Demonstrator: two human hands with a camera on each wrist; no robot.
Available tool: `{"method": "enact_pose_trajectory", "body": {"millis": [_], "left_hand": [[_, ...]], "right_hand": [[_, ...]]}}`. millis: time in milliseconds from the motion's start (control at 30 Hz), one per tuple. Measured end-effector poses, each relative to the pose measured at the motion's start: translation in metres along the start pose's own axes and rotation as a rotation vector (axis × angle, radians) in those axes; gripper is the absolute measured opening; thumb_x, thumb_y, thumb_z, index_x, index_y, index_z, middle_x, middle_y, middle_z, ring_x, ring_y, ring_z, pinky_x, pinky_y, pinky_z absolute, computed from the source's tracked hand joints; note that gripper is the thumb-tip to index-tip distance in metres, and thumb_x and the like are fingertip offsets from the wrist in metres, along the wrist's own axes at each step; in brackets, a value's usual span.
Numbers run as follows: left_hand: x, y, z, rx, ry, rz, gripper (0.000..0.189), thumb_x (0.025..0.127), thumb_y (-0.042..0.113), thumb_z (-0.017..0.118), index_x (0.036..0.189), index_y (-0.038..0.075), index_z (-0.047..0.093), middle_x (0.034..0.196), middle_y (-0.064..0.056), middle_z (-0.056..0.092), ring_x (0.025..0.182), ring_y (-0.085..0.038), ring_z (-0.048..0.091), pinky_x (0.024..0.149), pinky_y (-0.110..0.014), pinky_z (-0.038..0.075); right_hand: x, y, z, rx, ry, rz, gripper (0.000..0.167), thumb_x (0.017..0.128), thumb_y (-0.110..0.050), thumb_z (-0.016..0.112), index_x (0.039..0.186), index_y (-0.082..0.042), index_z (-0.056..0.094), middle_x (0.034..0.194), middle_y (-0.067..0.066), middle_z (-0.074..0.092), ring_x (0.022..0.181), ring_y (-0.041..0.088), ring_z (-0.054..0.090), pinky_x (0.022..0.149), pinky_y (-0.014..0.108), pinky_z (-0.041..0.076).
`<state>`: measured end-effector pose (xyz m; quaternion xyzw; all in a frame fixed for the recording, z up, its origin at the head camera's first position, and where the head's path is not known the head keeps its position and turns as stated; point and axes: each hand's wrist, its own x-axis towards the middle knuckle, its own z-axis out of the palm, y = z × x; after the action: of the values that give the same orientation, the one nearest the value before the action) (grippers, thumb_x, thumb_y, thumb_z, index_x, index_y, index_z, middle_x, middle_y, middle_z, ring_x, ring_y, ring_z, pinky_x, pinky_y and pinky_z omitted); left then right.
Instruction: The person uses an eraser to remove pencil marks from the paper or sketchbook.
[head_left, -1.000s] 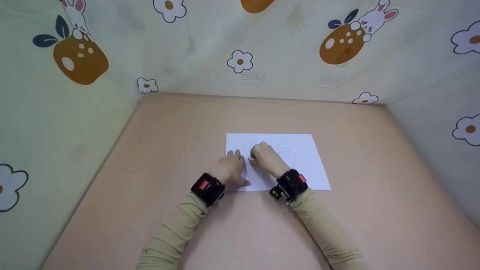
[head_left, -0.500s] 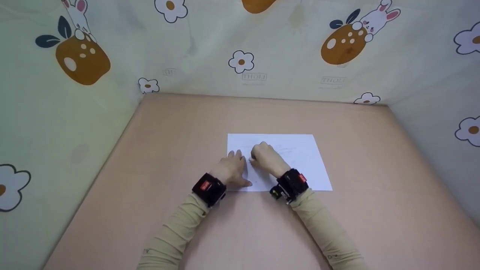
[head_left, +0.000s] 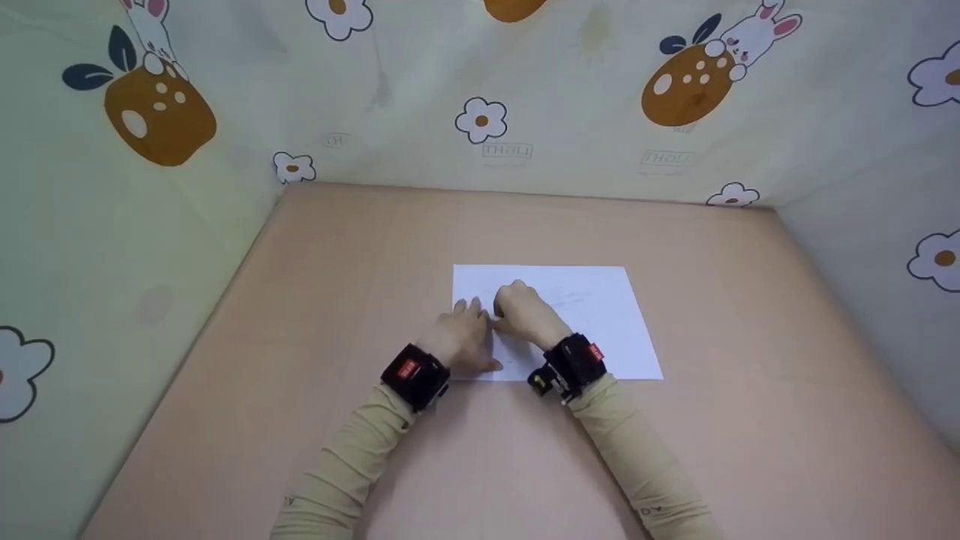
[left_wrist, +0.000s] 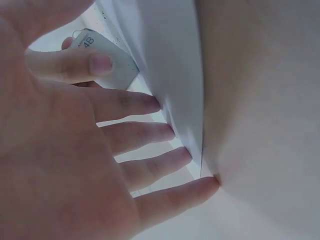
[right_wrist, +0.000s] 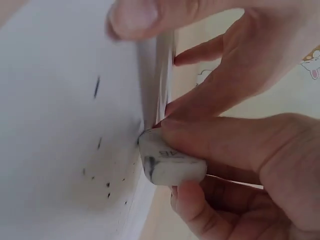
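Observation:
A white sheet of paper (head_left: 615, 337) lies on the table with faint grey pencil strokes near its middle. My left hand (head_left: 463, 337) rests over its left part, fingers straight and spread, thumb near the front edge. Between thumb and fingers, my right hand (head_left: 529, 313) pinches a white eraser marked 4B (right_wrist: 167, 162), hidden under the hand in the head view. One smudged corner of the eraser meets the paper, close beside the left hand. The left wrist view also catches the eraser (left_wrist: 112, 65) beyond the left thumb.
Dark crumbs (right_wrist: 107, 185) dot the paper near the eraser. The tan tabletop (head_left: 360, 262) surrounds the sheet. Cloth walls (head_left: 405, 82) printed with flowers and rabbits rise at the back and both sides. Each wrist wears a black camera band (head_left: 416, 377).
My right hand shifts slightly left with the eraser, closer to my left hand. The left hand and the paper stay in place.

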<state>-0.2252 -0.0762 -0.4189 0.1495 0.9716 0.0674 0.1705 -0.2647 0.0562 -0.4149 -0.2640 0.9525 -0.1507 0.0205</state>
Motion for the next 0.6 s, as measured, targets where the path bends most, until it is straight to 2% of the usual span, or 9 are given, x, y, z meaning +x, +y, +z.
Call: {"method": "enact_pose_trajectory", "body": {"millis": [67,133,200,300,433,533,600], "left_hand": [[0.000,0.000,-0.001,0.007,-0.006,0.005,0.093,0.079,0.054,0.069,0.147,0.002,0.033,0.158,-0.019,0.020,0.145,-0.035,0.022,0.114,-0.047,0.034],[-0.001,-0.001,-0.001,0.012,-0.007,0.017,0.092,0.079,0.054,0.069,0.147,0.002,0.033,0.158,-0.019,0.020,0.146,-0.035,0.021,0.114,-0.047,0.033],[0.000,0.000,-0.001,0.017,-0.009,0.023,0.092,0.079,0.054,0.068,0.147,0.002,0.032,0.158,-0.020,0.020,0.146,-0.036,0.021,0.115,-0.048,0.032],[-0.001,-0.001,0.000,0.010,-0.003,0.019,0.092,0.079,0.053,0.069,0.146,0.001,0.033,0.157,-0.020,0.021,0.145,-0.036,0.022,0.115,-0.048,0.031],[-0.003,-0.001,0.001,-0.018,-0.002,-0.004,0.094,0.078,0.053,0.070,0.146,0.001,0.032,0.158,-0.019,0.019,0.146,-0.035,0.021,0.115,-0.048,0.031],[-0.003,-0.001,0.001,-0.014,0.005,0.000,0.094,0.078,0.053,0.070,0.146,0.001,0.033,0.158,-0.018,0.020,0.146,-0.035,0.022,0.115,-0.048,0.032],[-0.003,-0.001,-0.001,-0.004,0.008,0.005,0.094,0.078,0.054,0.070,0.146,0.000,0.033,0.158,-0.019,0.021,0.146,-0.035,0.022,0.115,-0.049,0.032]], "right_hand": [[0.001,0.002,0.000,0.006,0.002,0.042,0.010,0.077,-0.005,0.072,0.077,0.005,0.069,0.079,0.018,0.066,0.077,0.030,0.058,0.072,0.040,0.052],[0.001,0.004,0.001,-0.020,0.047,0.104,0.012,0.079,-0.005,0.070,0.081,0.007,0.067,0.084,0.021,0.066,0.079,0.034,0.061,0.075,0.043,0.054],[0.000,0.005,0.002,-0.060,0.089,0.133,0.013,0.079,-0.004,0.068,0.083,0.008,0.066,0.086,0.023,0.065,0.080,0.037,0.063,0.074,0.046,0.055],[-0.001,0.001,0.004,-0.093,0.116,0.098,0.012,0.079,-0.002,0.067,0.083,0.009,0.065,0.086,0.025,0.065,0.078,0.038,0.064,0.072,0.047,0.055],[-0.001,-0.005,0.003,-0.021,0.031,-0.015,0.009,0.076,-0.001,0.070,0.078,0.007,0.067,0.080,0.021,0.065,0.077,0.035,0.060,0.071,0.044,0.053],[-0.001,-0.004,0.001,0.016,0.013,0.010,0.008,0.075,-0.003,0.071,0.075,0.005,0.068,0.077,0.018,0.067,0.074,0.032,0.061,0.068,0.041,0.053],[0.000,-0.003,0.000,-0.005,0.054,0.076,0.009,0.075,-0.003,0.070,0.076,0.006,0.067,0.079,0.019,0.067,0.073,0.032,0.062,0.069,0.041,0.054]]}}
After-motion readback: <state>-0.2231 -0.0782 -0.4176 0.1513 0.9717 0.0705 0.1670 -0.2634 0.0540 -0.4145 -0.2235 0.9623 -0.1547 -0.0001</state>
